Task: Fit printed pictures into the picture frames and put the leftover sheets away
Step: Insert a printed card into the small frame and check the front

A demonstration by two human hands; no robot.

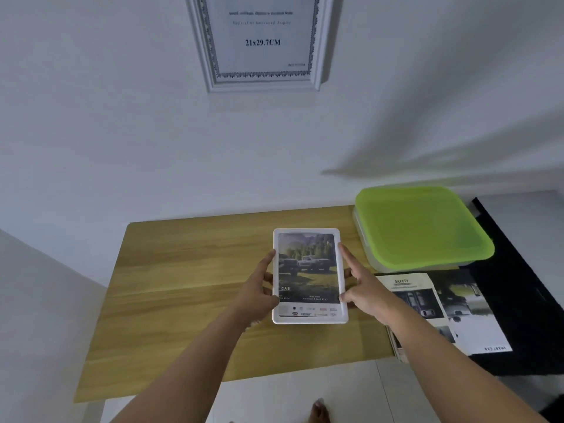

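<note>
The small white frame sits between both hands over the middle of the wooden worktop, with the truck picture already showing through its front. The left hand grips the 9 o'clock edge and the right hand the 3 o'clock edge. Each thumb presses the front rim low down, and the other fingers run up the side or curl behind. I'd say the grasp is kept on the rims to leave the face unsmudged and to let the person check that the print sits square. Whether the frame rests on the worktop or hangs just above it, I cannot tell.

At 2 o'clock from the frame stands a green-lidded box, probably where leftovers go. The loose sheets lie at 4 o'clock, just beside the right wrist. On the wall at 12 o'clock hangs a bigger frame holding only its printed size sheet, so that one looks unfilled.
</note>
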